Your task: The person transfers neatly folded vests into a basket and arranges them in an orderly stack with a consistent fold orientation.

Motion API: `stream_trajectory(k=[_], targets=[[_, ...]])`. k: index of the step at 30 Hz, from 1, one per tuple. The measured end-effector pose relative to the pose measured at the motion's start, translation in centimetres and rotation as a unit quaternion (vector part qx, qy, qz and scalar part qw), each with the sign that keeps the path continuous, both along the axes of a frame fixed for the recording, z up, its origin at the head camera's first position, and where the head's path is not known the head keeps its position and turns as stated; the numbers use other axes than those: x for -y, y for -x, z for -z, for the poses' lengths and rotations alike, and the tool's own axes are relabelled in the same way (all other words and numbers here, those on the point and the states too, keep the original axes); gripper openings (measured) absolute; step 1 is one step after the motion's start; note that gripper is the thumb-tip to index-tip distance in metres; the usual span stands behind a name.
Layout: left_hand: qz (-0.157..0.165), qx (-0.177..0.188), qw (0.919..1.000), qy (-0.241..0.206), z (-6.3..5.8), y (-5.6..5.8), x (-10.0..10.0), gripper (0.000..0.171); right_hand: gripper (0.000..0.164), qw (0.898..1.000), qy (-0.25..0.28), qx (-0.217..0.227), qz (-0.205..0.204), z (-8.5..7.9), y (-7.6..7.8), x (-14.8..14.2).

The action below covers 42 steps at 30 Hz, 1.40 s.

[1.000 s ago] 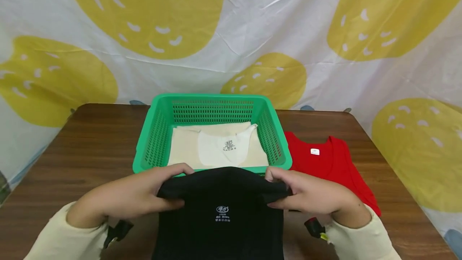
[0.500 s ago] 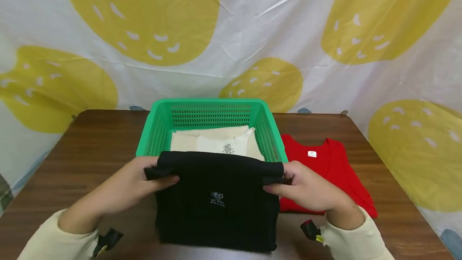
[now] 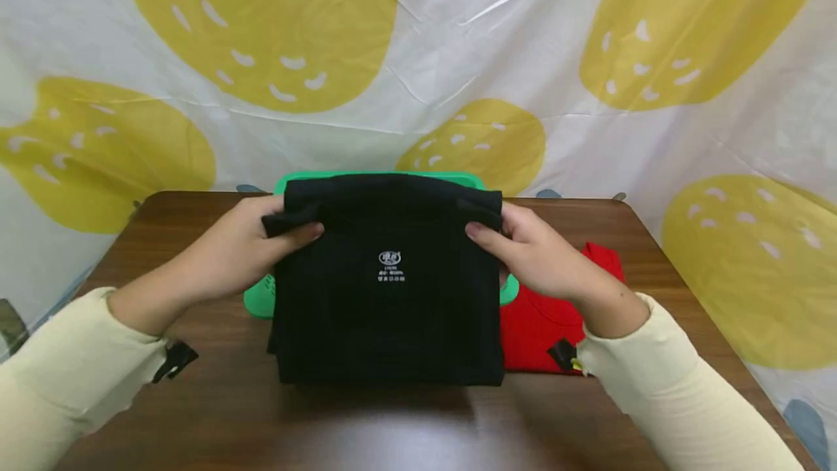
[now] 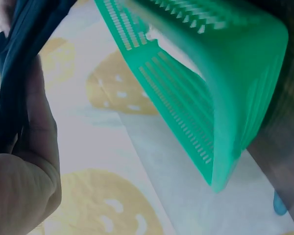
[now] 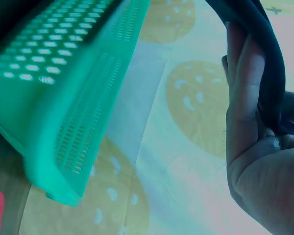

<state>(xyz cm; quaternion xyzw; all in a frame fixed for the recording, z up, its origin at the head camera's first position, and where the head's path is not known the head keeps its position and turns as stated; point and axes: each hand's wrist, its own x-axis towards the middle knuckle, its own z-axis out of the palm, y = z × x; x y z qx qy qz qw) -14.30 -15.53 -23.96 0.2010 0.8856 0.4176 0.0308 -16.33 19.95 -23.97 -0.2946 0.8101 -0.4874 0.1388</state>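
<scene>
A folded black shirt (image 3: 389,318) with a small white print near its top hangs upright in front of the basket. My left hand (image 3: 264,242) pinches its upper left corner, thumb in front and fingers behind. At the upper right corner my right hand (image 3: 530,246) grips the cloth the same way. Both wrist views show the dark fabric held well up beside the green basket (image 4: 230,98). Most of that basket is hidden behind the shirt in the head view. A bit of pale cloth (image 4: 174,51) shows inside it in the left wrist view.
A red garment (image 3: 543,325) lies on the wooden table (image 3: 163,413) to the right, partly covered by my right forearm and the black shirt. Behind the table hangs a white curtain (image 3: 294,137) with yellow fruit shapes.
Both hands have raised the black shirt and moved it forward, so it now covers the basket and the cream garment inside. Its lower edge has come up into full view.
</scene>
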Motion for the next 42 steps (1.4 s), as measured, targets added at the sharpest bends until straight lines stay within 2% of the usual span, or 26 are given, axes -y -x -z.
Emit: stream_trajectory(k=[4, 9, 15, 18, 21, 25, 30, 32, 35, 39, 42], targets=[[-0.006, 0.006, 0.9999, 0.011, -1.1, 2.0, 0.1, 0.032, 0.025, 0.999, 0.008, 0.03, 0.01, -1.0, 2.0, 0.6], [-0.017, 0.049, 0.9984, -0.022, -1.4, 4.2, 0.1, 0.038, 0.031, 0.997, 0.028, 0.077, 0.012, -1.5, 4.6, 1.0], [-0.009, 0.106, 0.9924, -0.061, -0.4, 6.8, -0.2, 0.042, 0.035, 0.985, 0.035, 0.156, 0.064, -1.1, 6.9, 1.2], [-0.003, 0.112, 0.9926, -0.046, 0.3, 7.7, -0.2, 0.04, 0.036, 0.983, 0.016, 0.171, 0.071, -0.6, 8.0, 1.4], [0.007, 0.106, 0.9943, -0.007, 0.8, 8.5, -0.1, 0.04, 0.034, 0.983, -0.016, 0.171, 0.068, 0.1, 9.1, 1.7], [0.026, 0.135, 0.9903, 0.017, 1.8, 9.0, -0.1, 0.042, 0.033, 0.981, -0.062, 0.172, 0.064, 1.0, 10.3, 2.0], [0.046, 0.174, 0.9835, 0.014, 3.0, 9.1, 0.0, 0.044, 0.035, 0.975, -0.105, 0.183, 0.068, 2.1, 10.6, 2.3], [0.051, 0.178, 0.9826, 0.011, 3.4, 9.1, 0.0, 0.042, 0.036, 0.974, -0.12, 0.178, 0.077, 2.4, 10.5, 2.4], [0.057, 0.184, 0.9811, 0.01, 4.0, 9.2, -0.1, 0.04, 0.047, 0.972, -0.144, 0.164, 0.085, 2.9, 10.4, 2.3], [0.055, 0.182, 0.9812, 0.032, 4.8, 9.4, -0.1, 0.043, 0.065, 0.971, -0.173, 0.144, 0.08, 3.7, 10.2, 2.4], [0.045, 0.171, 0.9825, 0.057, 5.2, 9.4, 0.0, 0.044, 0.068, 0.97, -0.185, 0.13, 0.085, 4.5, 10.1, 2.8]])
